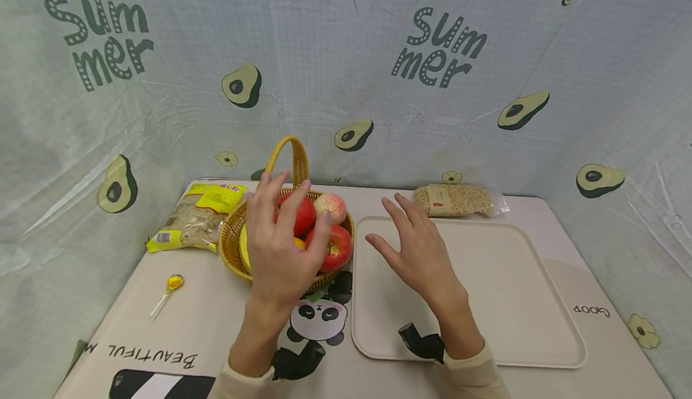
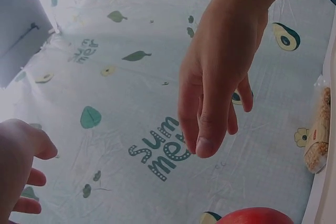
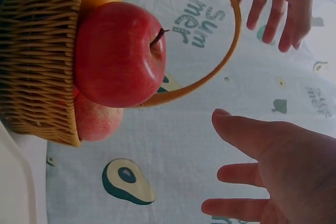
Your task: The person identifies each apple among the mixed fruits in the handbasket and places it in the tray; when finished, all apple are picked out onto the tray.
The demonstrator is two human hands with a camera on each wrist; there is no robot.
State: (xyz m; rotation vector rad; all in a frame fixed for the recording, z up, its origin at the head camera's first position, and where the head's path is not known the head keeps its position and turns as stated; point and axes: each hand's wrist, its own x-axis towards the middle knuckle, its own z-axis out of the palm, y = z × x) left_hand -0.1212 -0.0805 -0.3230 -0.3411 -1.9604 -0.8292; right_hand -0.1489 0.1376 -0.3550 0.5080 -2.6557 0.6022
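My left hand is held up in front of the wicker basket, fingers spread and nothing in them. Over the left part of the tray hovers my right hand, also bare, its fingers apart. Fruit fills the basket: a red apple, another red fruit, a pale pink peach and something yellow partly covered by my left hand. The basket's arched handle rises behind my left fingertips; whether they touch it I cannot tell in the head view.
A beige tray lies at the right. Behind it sits a bag of grains. To the basket's left are a yellow-labelled clear bag and a lollipop. A black-and-white striped object lies at the near edge. Printed cloth walls surround the table.
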